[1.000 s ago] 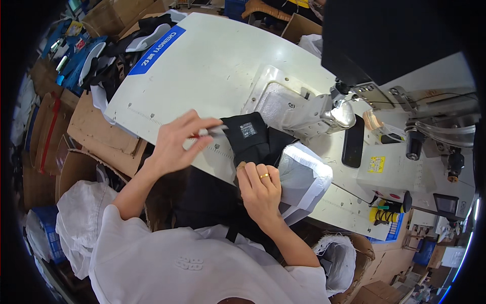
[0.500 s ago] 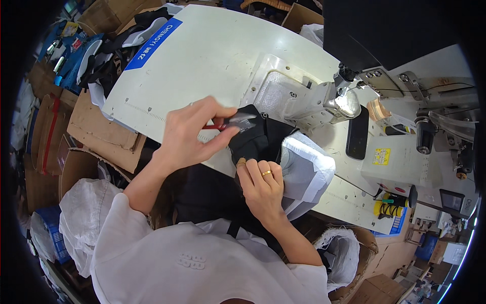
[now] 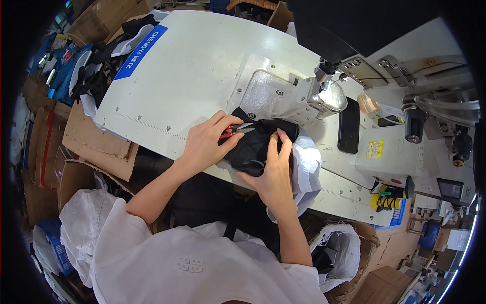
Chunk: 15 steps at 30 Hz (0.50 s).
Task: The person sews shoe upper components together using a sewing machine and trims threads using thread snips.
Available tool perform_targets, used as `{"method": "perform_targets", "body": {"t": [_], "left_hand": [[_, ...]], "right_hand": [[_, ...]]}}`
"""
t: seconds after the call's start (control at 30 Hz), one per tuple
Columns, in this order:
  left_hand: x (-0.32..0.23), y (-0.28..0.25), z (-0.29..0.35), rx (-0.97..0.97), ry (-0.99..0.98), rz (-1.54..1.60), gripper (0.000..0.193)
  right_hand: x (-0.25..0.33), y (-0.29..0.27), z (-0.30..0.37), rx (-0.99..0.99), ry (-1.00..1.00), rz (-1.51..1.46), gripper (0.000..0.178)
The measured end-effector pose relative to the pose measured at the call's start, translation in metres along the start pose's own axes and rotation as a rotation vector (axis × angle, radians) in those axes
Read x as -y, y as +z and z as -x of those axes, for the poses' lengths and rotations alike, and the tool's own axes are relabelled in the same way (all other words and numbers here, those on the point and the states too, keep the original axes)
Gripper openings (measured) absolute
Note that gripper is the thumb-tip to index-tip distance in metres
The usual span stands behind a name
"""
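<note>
My left hand (image 3: 208,139) is closed around a pair of small red-handled thread snips (image 3: 240,129), their metal blades pointing right over a piece of black fabric (image 3: 245,152). That fabric lies near the front edge of a white sewing machine table (image 3: 192,66). My right hand (image 3: 274,172) pinches the black fabric at its right part, with the thumb spread toward the left. White and grey material (image 3: 307,164) joined to the black piece hangs over the table edge, right of my right hand.
The sewing machine's metal arm (image 3: 324,99) rises just beyond the fabric. A black phone (image 3: 349,125) lies to its right, and yellow-and-black thread spools (image 3: 387,201) sit at the table's right end. Black and white pieces (image 3: 134,40) pile up at the far left. A cloth-lined box (image 3: 349,253) stands below right.
My left hand with the snips has come lower and nearer the fabric. My right hand has shifted up onto the fabric and changed its hold. The whole view has shifted slightly.
</note>
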<state>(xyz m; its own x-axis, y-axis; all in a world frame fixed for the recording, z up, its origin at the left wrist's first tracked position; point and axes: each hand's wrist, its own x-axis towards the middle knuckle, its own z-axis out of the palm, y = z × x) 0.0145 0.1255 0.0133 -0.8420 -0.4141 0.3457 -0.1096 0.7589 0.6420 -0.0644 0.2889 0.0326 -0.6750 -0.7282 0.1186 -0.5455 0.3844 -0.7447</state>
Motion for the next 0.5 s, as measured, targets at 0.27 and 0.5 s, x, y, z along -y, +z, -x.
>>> {"method": "perform_targets", "body": {"t": [0.27,0.5], "left_hand": [[-0.001,-0.006,-0.011,0.029,0.091,-0.204,0.020],[0.020,-0.016,-0.032,-0.194,0.006,0.036,0.016]], "right_hand": [[0.003,0.010,-0.003,0.032,0.007,0.008,0.101],[-0.010,-0.016,0.030,-0.027,-0.021,-0.008,0.077]]}}
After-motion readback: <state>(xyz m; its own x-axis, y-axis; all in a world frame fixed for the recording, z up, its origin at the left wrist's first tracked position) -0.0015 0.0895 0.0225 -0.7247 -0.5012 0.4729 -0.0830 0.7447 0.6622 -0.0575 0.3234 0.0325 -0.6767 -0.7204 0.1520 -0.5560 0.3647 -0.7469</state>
